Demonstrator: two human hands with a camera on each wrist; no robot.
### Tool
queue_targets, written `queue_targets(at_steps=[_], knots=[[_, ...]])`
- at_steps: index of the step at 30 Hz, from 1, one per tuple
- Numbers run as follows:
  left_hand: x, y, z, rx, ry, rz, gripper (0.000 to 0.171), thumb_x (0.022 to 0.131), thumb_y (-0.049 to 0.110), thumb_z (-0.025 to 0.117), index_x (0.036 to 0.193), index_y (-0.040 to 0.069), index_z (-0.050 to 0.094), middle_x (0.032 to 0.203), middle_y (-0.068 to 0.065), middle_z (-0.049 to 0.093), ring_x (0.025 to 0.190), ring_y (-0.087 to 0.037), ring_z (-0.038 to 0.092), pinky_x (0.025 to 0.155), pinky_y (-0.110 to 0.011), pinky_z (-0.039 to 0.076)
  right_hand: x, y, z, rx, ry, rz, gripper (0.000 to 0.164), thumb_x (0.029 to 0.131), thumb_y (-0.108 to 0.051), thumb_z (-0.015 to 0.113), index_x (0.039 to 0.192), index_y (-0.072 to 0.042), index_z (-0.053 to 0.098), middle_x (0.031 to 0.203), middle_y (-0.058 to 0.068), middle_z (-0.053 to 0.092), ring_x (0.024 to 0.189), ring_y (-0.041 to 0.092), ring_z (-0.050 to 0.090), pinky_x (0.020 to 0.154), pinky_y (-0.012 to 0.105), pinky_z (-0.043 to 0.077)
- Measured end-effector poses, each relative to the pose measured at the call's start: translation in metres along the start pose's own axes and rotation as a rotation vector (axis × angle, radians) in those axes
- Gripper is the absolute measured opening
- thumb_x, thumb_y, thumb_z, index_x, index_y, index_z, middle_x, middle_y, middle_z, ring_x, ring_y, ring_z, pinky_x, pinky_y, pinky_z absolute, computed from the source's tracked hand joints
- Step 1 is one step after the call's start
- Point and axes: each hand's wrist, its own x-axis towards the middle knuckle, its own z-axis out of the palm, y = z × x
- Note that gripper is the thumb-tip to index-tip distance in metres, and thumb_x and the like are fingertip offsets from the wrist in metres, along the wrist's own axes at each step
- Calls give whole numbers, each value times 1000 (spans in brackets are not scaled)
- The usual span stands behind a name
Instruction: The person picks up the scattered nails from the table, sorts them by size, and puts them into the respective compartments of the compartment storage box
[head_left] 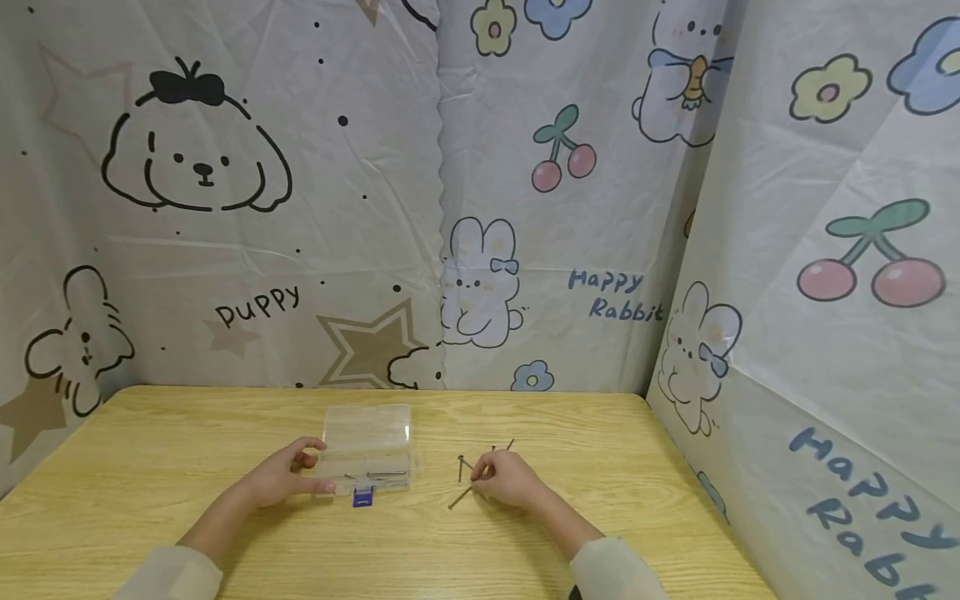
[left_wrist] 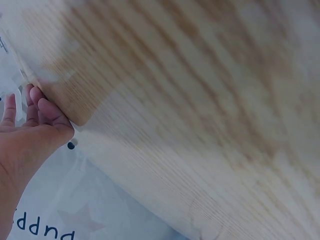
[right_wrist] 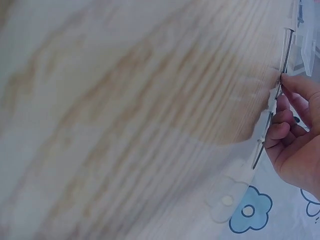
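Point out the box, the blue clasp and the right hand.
Box (head_left: pixel 367 428), head view: clear far part.
Blue clasp (head_left: pixel 363 498), head view: its middle.
Right hand (head_left: pixel 507 479), head view: back of the hand.

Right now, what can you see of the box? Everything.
The box is clear, plastic by its look, and roughly rectangular, with a blue latch at its front edge. Its lid appears swung open to the back. A few thin, metal-looking pieces lie in the base. It sits on the wood-look table. The left grip holds its left side. Inner dividers: too faint to tell.
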Motion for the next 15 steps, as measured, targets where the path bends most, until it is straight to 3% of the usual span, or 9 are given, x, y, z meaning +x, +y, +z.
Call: queue_targets(at_steps=[15], knots=[[0,-2,0,7,0,16,75,76,35,77,131,3,39,120,-25,48,110,-35,48,86,-44,44,-5,-1,-1,-52,-102,-29,5,88,-17,63,83,-15,65,68,-8,52,60,4,44,55,20,37]])
